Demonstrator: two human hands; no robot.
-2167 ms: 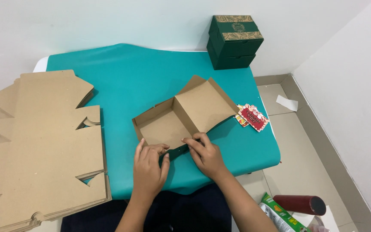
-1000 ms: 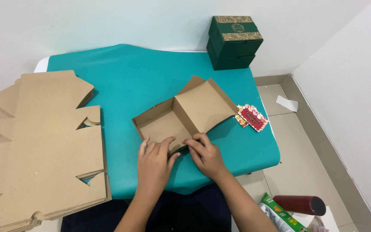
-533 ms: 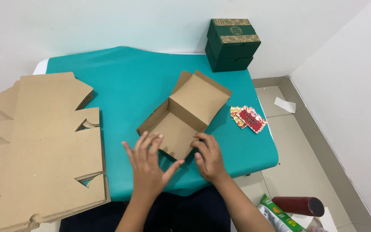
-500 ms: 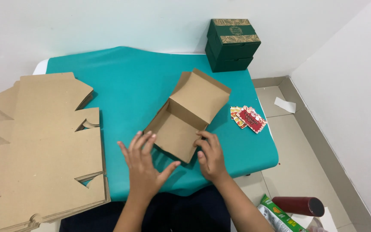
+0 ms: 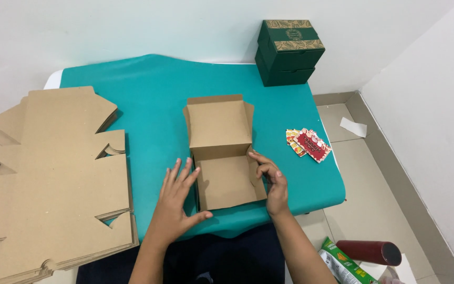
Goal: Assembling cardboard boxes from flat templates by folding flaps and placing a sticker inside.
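Observation:
A brown cardboard box (image 5: 226, 158) sits half folded on the teal table cover (image 5: 153, 105), its lid flap standing open toward the far side. My left hand (image 5: 177, 200) lies flat with fingers spread against the box's left wall. My right hand (image 5: 272, 181) touches the right wall with curled fingertips. Neither hand grips anything.
A thick stack of flat unfolded cardboard blanks (image 5: 48, 173) lies at the left. Two dark green boxes (image 5: 287, 51) are stacked at the far right corner. Small red and yellow packets (image 5: 307, 143) lie right of the box. On the floor are a dark red cylinder (image 5: 369, 252) and a green wrapper (image 5: 342, 263).
The box has turned from a slanted position to square with me, lid flap now pointing away. Both hands have shifted from the front edge to the box's two sides.

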